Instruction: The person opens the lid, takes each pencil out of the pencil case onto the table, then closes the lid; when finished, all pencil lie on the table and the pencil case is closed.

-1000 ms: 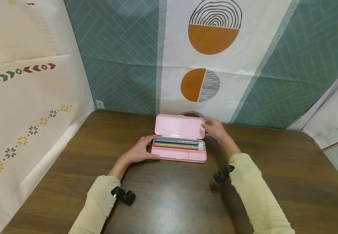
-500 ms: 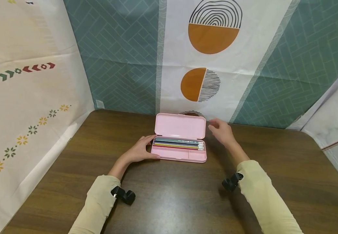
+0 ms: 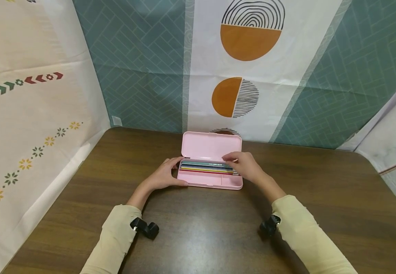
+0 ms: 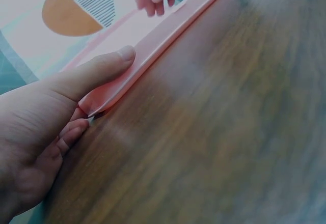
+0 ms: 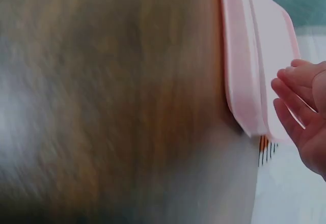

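A pink pencil case lies on the table with its lid raised at the back. Several pencils in green, dark blue, yellow and red lie side by side in its long rear compartment. My left hand grips the case's left end, thumb along the front wall and fingers at the rear corner. Over the right end of the pencils is my right hand, hiding most of their eraser ends. In the right wrist view its fingers are loosely bent above the case, with nothing seen between them.
The brown wooden table reaches back to a patterned cloth wall close behind the raised lid. A pale printed cloth hangs on the left. Black cameras are strapped to both wrists.
My right hand has let go of the lid's right edge, drawn off to the right, then come back left and forward over the pencils. My left hand has stayed on the case.
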Tool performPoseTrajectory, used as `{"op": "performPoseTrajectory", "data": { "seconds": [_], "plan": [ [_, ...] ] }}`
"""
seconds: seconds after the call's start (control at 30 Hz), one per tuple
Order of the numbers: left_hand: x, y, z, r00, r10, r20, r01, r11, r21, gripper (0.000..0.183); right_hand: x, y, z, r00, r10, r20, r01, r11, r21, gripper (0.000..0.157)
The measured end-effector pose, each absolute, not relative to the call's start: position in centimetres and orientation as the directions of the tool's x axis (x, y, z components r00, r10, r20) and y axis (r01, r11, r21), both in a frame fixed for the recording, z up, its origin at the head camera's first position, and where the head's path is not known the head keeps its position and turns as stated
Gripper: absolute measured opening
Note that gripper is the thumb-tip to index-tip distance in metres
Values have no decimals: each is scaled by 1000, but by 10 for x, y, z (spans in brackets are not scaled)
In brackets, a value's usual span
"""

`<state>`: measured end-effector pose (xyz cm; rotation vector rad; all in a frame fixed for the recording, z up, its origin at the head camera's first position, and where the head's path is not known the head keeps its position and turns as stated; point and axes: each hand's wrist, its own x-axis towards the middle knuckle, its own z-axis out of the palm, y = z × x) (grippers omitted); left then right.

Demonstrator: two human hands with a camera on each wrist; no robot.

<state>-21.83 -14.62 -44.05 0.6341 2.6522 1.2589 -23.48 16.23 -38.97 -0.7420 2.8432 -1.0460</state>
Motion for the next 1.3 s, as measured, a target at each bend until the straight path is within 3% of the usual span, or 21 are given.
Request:
{"op": "performPoseTrajectory", "data": {
  "seconds": [0.63,0.97,1.3],
  "plan": [
    [-219,-148,-442,-899,433,63,324,560,763,95,-234,132,-397,-812,-580,67,-522,670,-528,22],
    [-218,-146,-440,-904,424,54,308,560,769,96,-230,125,-392,-800,-595,71,-589,759,-279,22],
    [-217,-147,-439,-904,422,73,323,560,763,95,-230,124,-385,-820,-562,108,-566,767,-304,17]
  ]
}}
